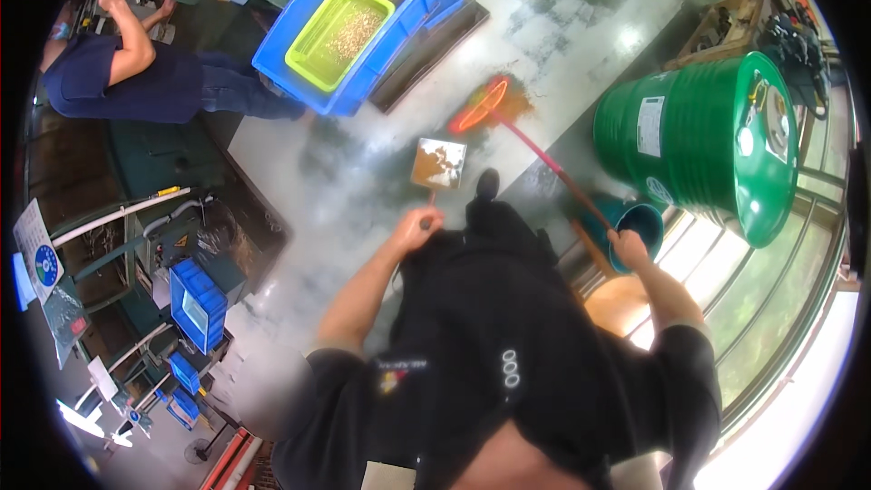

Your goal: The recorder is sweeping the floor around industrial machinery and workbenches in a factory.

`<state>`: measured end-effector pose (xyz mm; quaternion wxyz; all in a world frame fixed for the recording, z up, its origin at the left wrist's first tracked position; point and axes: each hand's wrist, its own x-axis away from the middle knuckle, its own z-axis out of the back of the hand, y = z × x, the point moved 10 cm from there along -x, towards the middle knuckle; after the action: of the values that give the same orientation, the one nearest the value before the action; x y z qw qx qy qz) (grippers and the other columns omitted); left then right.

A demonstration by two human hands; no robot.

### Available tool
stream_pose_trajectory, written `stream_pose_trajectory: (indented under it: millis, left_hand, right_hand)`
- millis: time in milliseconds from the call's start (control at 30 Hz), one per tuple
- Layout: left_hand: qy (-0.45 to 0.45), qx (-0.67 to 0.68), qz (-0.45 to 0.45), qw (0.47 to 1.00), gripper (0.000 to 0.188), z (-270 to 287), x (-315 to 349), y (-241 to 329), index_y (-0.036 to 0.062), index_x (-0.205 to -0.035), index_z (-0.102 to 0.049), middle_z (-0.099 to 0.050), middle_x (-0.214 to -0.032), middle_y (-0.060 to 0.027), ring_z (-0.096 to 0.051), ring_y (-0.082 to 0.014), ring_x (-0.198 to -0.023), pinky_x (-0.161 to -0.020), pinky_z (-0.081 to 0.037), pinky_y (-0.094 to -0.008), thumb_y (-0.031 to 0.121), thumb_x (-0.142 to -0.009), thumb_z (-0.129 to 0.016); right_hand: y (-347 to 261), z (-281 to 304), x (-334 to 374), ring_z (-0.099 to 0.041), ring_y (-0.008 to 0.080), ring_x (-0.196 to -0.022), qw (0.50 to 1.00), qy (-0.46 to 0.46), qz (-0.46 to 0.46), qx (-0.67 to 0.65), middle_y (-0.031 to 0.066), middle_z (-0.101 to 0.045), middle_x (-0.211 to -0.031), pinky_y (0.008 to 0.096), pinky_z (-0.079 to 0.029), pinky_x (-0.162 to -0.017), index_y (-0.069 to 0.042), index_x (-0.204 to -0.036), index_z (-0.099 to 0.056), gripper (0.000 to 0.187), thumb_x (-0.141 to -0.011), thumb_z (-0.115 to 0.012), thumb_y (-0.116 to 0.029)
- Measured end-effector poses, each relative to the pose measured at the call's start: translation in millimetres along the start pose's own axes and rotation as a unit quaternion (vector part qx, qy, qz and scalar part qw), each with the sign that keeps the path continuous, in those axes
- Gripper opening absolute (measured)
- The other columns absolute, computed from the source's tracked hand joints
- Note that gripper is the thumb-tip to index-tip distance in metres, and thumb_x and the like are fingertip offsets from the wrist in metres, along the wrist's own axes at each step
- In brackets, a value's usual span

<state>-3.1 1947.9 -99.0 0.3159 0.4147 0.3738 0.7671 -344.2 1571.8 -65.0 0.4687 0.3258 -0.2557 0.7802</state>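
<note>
My left hand (pixel 420 227) is closed around the short handle of a square metal shovel (pixel 439 164). Brown matter is smeared over its shiny blade, which is low over the floor. On the other side, my right hand (pixel 628 249) grips the long reddish stick of a broom (pixel 543 154). The broom's orange-red head (pixel 479 105) rests on the floor ahead, beside a patch of brown and greenish debris (pixel 517 102). A gap of floor separates the broom head from the shovel.
Ahead left stands a blue crate (pixel 281 59) holding a yellow-green basket (pixel 313 73) with small tan pieces. A green drum (pixel 671 127) lies to the right, near a teal bucket (pixel 649 218) and windows. At the far left, a co-worker (pixel 127 73) works beside machinery.
</note>
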Motion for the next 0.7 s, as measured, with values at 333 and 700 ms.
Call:
stream_pose_trajectory:
  millis: [333,700]
  left_hand:
    - [-0.103,-0.044,-0.066,0.991,0.015,9.6,-32.8,29.6,0.0041,-0.084,-0.063,-0.066,-0.091,-0.0092,-0.063,-0.0239,-0.083,-0.076,-0.049,-0.0326,0.018,-0.079,-0.062]
    - [-0.193,-0.031,-0.108,0.975,0.007,34.7,-37.4,-2.9,0.0051,-0.077,-0.06,-0.065,-0.085,-0.0095,-0.063,-0.0278,-0.078,-0.069,-0.049,-0.035,0.011,-0.075,-0.063]
  right_hand:
    - [-81.6,-49.8,-38.2,-0.052,0.0231,-0.046,0.974,0.002,-0.007,-0.228,0.0119,-0.051,-0.053,0.0367,-0.041,-0.046,0.005,-0.069,-0.057,0.056,-0.091,-0.039,-0.044]
    - [-158.5,-166.2,98.5,-0.06,0.0308,-0.052,0.951,-0.051,-0.174,-0.251,0.0205,-0.058,-0.062,0.0414,-0.048,-0.049,0.009,-0.081,-0.057,0.058,-0.088,-0.041,-0.046]
